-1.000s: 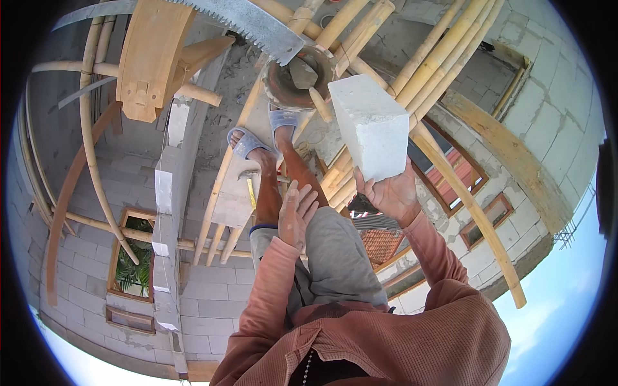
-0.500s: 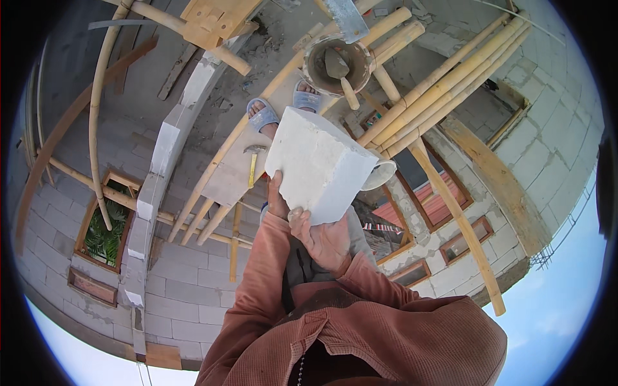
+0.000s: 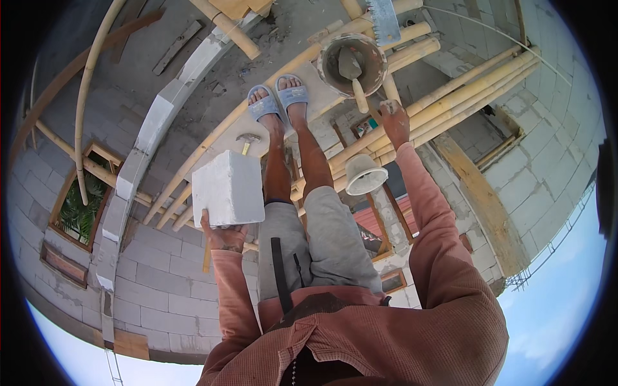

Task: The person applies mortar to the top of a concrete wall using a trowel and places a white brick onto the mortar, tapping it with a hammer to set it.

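Observation:
A white lightweight concrete block (image 3: 230,188) rests in my left hand (image 3: 224,237), which grips its near lower end, with the thumb up its left side. My right hand (image 3: 393,122) is stretched out to the far right, fingers curled and nothing visible in them. It is close to the wooden handle of a trowel (image 3: 349,67) but apart from it. The trowel lies with its blade inside a mortar bucket (image 3: 327,76), its handle leaning over the near rim. Past the block, a hammer (image 3: 247,141) lies on the board, its handle partly hidden by the block.
I stand in blue slippers on a plank platform (image 3: 222,132) edged with bamboo poles. A saw blade (image 3: 384,22) is beside the bucket. A white pail (image 3: 364,175) hangs near the bundled bamboo (image 3: 460,87) at right. A block wall (image 3: 168,109) runs along the left.
My right hand has left the block and reached far right toward the bucket. The block, now in my left hand alone, has moved left and turned, uncovering my legs.

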